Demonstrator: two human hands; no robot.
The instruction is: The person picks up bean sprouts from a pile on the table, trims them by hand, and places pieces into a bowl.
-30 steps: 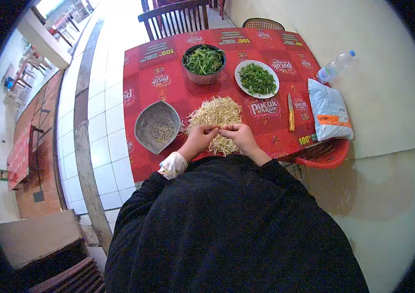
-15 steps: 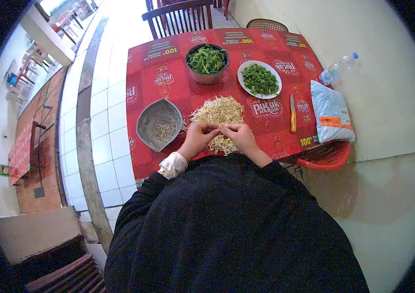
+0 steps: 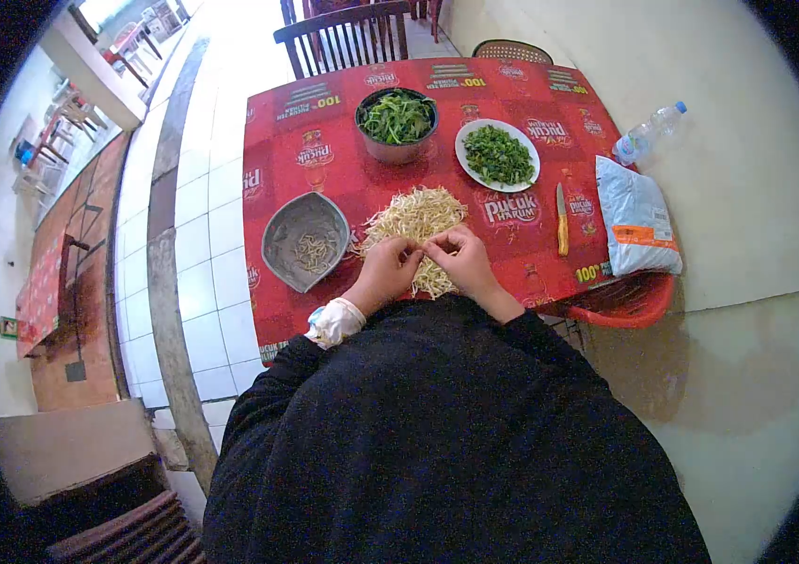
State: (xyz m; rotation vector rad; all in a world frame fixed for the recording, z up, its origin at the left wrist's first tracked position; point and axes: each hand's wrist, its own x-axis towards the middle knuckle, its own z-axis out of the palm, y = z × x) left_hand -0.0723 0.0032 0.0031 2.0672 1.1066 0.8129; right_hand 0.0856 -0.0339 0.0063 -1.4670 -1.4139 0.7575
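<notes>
Your red-covered counter (image 3: 517,252) carries the heap of bean sprouts (image 3: 413,211), its long axis running roughly away from your body, beneath and just beyond both hands, neither clearly nearer. The grey bowl (image 3: 298,224) sits beside it, nearer your left hand (image 3: 388,270). That hand and your right hand (image 3: 465,265) curl their fingers, tips nearly meeting; whether either grips a sprout is too small to tell.

Smooth plastic bottle (image 3: 648,133), seemingly glossy
</notes>
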